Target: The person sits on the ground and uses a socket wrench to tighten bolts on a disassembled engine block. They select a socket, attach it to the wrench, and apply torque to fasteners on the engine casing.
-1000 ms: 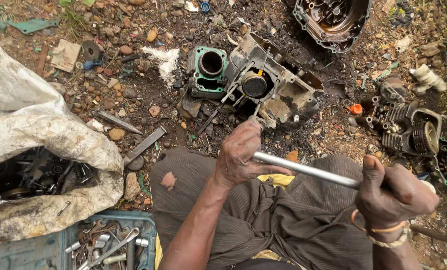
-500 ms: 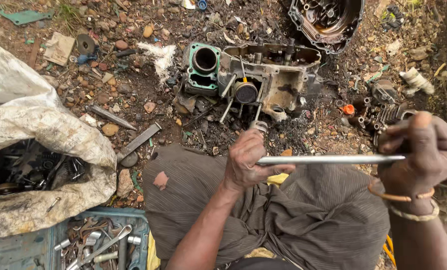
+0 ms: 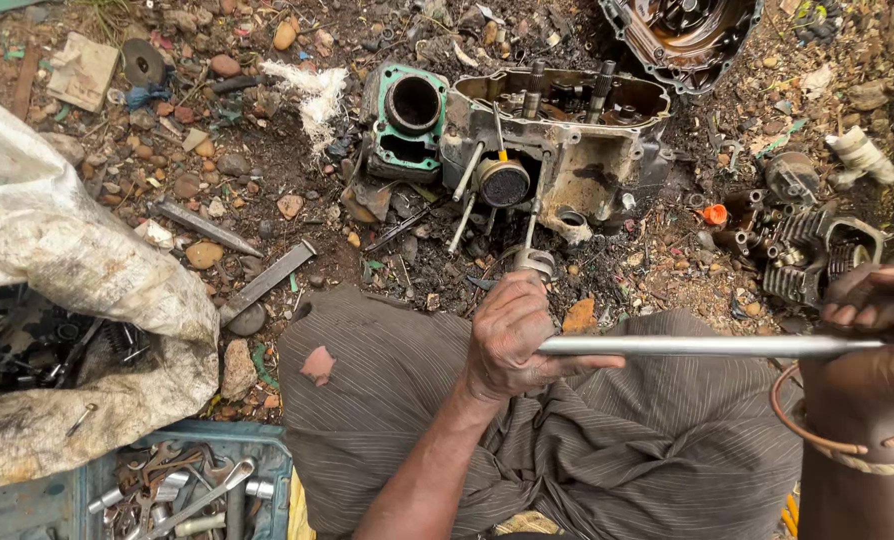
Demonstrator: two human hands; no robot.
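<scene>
Since the earlier frames, right hand (image 3: 872, 340) has swung outward and up to the right edge of view, so the long metal rod (image 3: 707, 346) now lies level across the lap instead of slanting down to the right; left hand (image 3: 515, 335) has hardly shifted. Rod: bright steel, horizontal, over the knees, well clear of the ground. Left hand closed around its left end, fingers wrapped tight, thumb lying under the bar. Right hand grips the other end, fingers curled over it, wrist bangles showing; part of this hand is cut off by the frame edge. Rod spans the whole gap between both fists. Below it, striped grey cloth (image 3: 607, 450) of the lap with a pink patch. Just beyond the left hand's knuckles, a small metal part on a thin stud, reaching toward the engine crankcase (image 3: 577, 140) on the dirt, piston (image 3: 504, 182) standing at its front. Green-gasketed cylinder block (image 3: 407, 120) touching the crankcase's left side. Round clutch cover (image 3: 682, 30) at top. Finned cylinder head (image 3: 817, 250) near the right hand, orange cap beside it. Flat file (image 3: 267, 282) lying left of the knee. White sack (image 3: 77, 270) of dark parts far left. Blue tool tray (image 3: 167, 490) with spanners, bottom left.
</scene>
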